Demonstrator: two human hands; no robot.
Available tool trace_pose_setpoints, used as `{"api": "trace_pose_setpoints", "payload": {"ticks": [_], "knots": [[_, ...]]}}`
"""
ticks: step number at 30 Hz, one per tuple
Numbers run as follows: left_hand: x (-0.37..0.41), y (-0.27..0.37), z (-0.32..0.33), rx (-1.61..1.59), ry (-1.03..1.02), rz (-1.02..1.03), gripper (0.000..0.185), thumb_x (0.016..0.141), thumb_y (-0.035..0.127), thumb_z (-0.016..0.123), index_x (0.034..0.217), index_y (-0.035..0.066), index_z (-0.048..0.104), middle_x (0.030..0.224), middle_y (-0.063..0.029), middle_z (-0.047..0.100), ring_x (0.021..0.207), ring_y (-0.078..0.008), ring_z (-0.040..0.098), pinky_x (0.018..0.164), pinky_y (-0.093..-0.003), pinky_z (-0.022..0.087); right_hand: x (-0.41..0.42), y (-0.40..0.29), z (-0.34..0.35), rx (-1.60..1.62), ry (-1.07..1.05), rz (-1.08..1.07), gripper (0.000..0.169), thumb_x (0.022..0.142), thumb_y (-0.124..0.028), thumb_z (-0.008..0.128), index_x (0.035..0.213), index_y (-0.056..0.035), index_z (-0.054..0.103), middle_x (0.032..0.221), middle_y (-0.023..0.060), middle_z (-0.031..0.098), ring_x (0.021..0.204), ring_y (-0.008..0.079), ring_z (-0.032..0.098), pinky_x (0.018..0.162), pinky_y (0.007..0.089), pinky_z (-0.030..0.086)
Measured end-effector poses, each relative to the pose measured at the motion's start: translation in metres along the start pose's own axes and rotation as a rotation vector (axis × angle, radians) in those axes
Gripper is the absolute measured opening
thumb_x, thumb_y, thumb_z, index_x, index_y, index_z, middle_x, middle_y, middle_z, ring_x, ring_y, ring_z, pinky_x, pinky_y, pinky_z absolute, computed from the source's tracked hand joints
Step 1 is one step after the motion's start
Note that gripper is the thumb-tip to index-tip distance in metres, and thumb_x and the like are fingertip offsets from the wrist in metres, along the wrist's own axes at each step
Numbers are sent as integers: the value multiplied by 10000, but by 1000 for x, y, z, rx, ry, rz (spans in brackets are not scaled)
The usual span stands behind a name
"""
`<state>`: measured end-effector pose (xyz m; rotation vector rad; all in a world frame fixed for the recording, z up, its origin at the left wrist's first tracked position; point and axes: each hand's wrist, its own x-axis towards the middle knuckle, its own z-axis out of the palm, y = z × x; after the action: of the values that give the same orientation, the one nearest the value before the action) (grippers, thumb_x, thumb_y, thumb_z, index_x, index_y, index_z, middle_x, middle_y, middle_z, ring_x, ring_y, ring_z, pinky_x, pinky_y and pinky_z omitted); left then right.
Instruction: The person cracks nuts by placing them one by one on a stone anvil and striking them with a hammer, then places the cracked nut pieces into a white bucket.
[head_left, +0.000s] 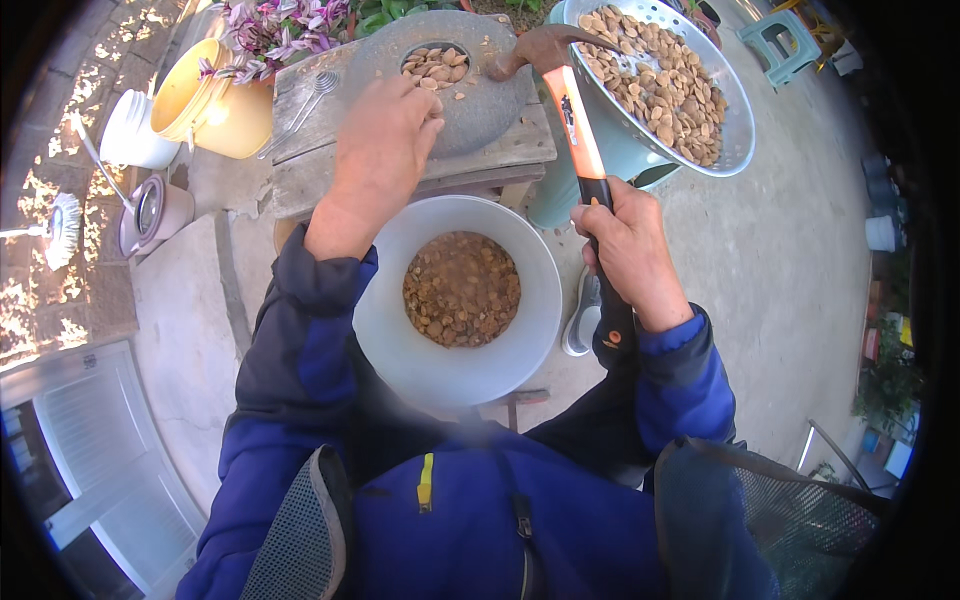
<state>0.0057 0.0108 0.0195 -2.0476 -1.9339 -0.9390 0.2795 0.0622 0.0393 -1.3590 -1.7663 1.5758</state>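
Note:
My right hand (628, 251) grips the black lower handle of a claw hammer (576, 124). The hammer's rusty head is raised near the right side of a round grey stone block (487, 112). In the block's round hollow lie brown fruit-stone shells or kernels (435, 66). My left hand (390, 135) is over the block's near left part, just below the hollow, with its fingers bunched. Whether anything is between those fingers is hidden. A white bucket (461, 382) between my legs holds many brown shell pieces (461, 292).
The block rests on a wooden stand (315, 169) with a metal wire whisk-like tool (307, 105). At right, a metal colander (739, 142) of brown fruit stones sits on a pale green bucket (555, 187). Yellow (232, 120) and white buckets (135, 135) stand left.

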Motion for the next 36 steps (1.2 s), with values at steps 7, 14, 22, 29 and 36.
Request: {"api": "trace_pose_setpoints", "payload": {"ticks": [7, 14, 22, 29, 36], "knots": [[2, 3, -4, -49, -64, -15, 89, 816, 42, 721, 863, 10, 653, 853, -125, 646, 762, -328, 638, 685, -410, 520, 9, 18, -1, -228, 52, -156, 134, 893, -99, 624, 842, 8, 560, 634, 1, 524, 475, 79, 512, 445, 265, 404], [0, 29, -48, -358, -934, -73, 138, 830, 74, 727, 935, -7, 691, 804, -130, 656, 725, -258, 661, 677, -369, 533, 10, 25, -5, -209, 46, -158, 145, 892, -102, 628, 842, 13, 555, 633, 11, 517, 488, 86, 510, 456, 279, 405], [10, 1, -17, -149, -34, -214, 217, 823, 113, 762, 1028, 66, 711, 930, -129, 672, 823, -309, 679, 738, -410, 544, 9, 18, -2, -130, 41, -198, 132, 890, -80, 620, 878, 27, 544, 667, 12, 511, 494, 85, 478, 461, 282, 396], [20, 2, 2, 45, 46, -148, 271, 815, 112, 755, 1083, 105, 718, 1005, -111, 626, 1010, -324, 615, 809, -430, 529, 8, 17, -2, -244, 67, -200, 191, 853, -102, 638, 906, 74, 588, 742, 293, 608, 744, 475, 636, 666, 481, 500], [25, -17, 10, 142, -3, -156, 136, 824, 91, 736, 957, 67, 749, 999, -105, 640, 991, -316, 606, 813, -429, 530, 4, 9, -2, -249, 65, -249, 203, 856, -101, 622, 845, 84, 540, 708, 298, 573, 682, 479, 590, 620, 489, 461]]}}
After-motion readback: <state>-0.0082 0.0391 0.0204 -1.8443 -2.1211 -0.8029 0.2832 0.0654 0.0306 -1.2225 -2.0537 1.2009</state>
